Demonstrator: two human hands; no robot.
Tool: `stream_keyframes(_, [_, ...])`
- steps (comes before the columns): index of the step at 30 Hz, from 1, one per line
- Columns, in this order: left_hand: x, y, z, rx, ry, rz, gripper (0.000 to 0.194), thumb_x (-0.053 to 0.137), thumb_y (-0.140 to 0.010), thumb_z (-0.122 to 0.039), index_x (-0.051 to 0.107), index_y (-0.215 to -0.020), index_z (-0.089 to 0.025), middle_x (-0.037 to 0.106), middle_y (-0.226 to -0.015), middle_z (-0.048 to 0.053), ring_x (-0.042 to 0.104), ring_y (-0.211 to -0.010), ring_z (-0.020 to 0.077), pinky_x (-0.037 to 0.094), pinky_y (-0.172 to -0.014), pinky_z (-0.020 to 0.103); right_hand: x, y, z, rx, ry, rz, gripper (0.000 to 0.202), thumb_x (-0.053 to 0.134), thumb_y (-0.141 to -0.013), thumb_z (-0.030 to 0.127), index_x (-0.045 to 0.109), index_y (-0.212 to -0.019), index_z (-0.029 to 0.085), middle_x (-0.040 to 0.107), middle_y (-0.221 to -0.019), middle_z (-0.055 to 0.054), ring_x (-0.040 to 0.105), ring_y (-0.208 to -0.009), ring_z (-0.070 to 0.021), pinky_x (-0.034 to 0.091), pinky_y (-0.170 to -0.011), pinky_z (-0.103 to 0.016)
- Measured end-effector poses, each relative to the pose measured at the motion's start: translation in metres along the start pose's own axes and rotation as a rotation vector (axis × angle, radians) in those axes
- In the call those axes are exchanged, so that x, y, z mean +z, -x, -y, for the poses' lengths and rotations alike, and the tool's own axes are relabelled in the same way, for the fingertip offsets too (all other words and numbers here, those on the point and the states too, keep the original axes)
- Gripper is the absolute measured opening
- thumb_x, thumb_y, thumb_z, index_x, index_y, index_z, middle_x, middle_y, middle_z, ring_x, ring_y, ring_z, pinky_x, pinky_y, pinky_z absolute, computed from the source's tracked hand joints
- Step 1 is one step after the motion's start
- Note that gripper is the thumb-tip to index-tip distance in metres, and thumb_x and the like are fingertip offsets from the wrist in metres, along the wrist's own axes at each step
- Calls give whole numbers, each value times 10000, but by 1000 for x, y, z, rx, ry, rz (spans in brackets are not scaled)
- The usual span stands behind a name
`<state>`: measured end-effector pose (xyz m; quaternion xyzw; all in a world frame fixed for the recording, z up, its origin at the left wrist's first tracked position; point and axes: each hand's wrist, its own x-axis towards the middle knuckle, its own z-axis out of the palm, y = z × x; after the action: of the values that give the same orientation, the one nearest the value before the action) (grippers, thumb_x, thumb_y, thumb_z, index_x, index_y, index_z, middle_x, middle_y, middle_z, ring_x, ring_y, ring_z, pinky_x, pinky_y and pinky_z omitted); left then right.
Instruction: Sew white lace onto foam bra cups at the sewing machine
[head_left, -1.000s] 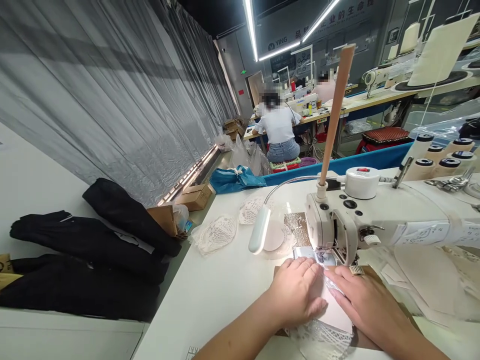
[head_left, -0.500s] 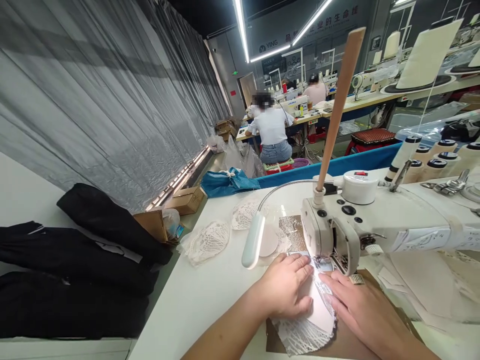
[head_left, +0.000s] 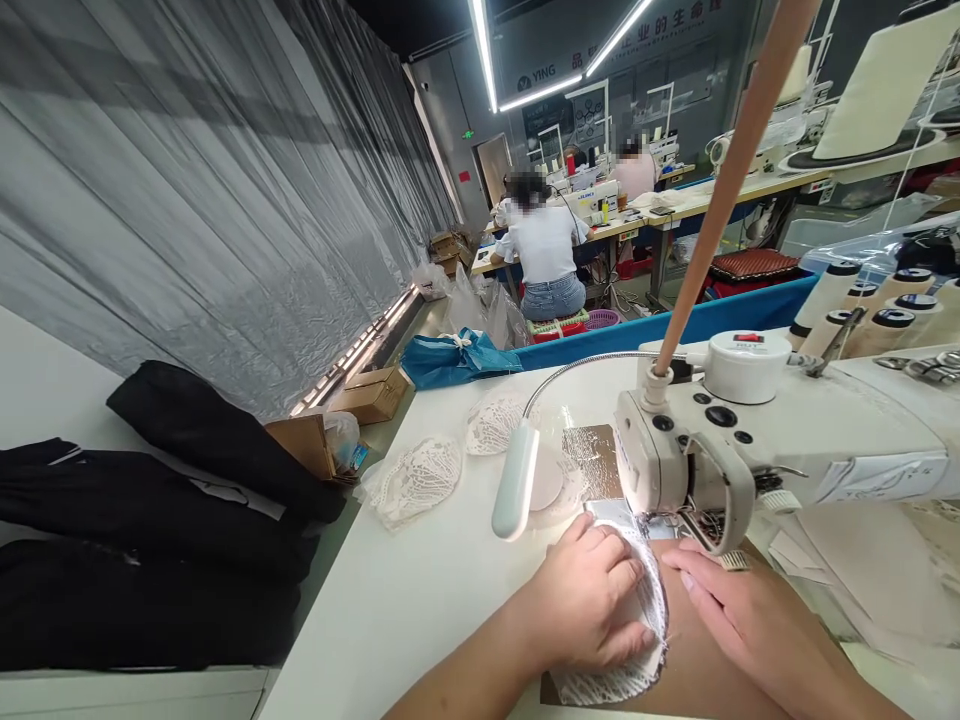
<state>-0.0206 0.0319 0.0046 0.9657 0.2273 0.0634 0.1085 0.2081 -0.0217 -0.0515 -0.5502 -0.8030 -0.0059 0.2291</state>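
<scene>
A white lace piece point(head_left: 654, 590) lies curved on the brown board point(head_left: 720, 650), left of the needle area of a white sewing machine point(head_left: 660, 460). My left hand point(head_left: 600, 590) is on top of it, fingers bent and pressing, thumb spread along the lace. The hand hides much of the piece. My right hand point(head_left: 739, 605) rests on the board to the right, below the machine head, its fingers stretched out and apart from the lace. A pale lamp point(head_left: 516, 480) on a bendable neck hangs just beyond my left hand.
More lace cups point(head_left: 424, 482) lie on the white table point(head_left: 390, 590). Pale fabric pieces point(head_left: 847, 565) are at the right under the machine arm. Thread cones point(head_left: 892, 315) stand behind it, and a wooden stick point(head_left: 735, 190) rises from its head. A co-worker point(head_left: 551, 250) sits ahead.
My left hand's fingers have bent more, and the lace edge has shifted left from the needle area. My right hand has moved off the lace onto the board. The view has shifted slightly.
</scene>
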Motion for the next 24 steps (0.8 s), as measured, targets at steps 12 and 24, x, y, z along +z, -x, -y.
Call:
stream_keyframes(12, [-6, 1, -7, -201, 468, -131, 312, 588, -835, -333, 627, -1111, -193, 569, -1208, 101, 564, -1074, 240, 481, -935, 327, -9, -5, 9, 50, -149, 59, 308, 355, -990, 342, 653, -1059, 296, 743, -1044, -16, 718, -853, -225, 590, -697, -380])
stream_keyframes(24, [8, -5, 3, -510, 1231, -43, 373, 737, -731, -375, 624, -990, -132, 615, -842, 45, 547, -718, 155, 434, -655, 270, -18, -8, 23, 183, -402, 187, 314, 460, -940, 447, 619, -1140, 265, 675, -697, 28, 627, -567, -151, 506, -521, -252])
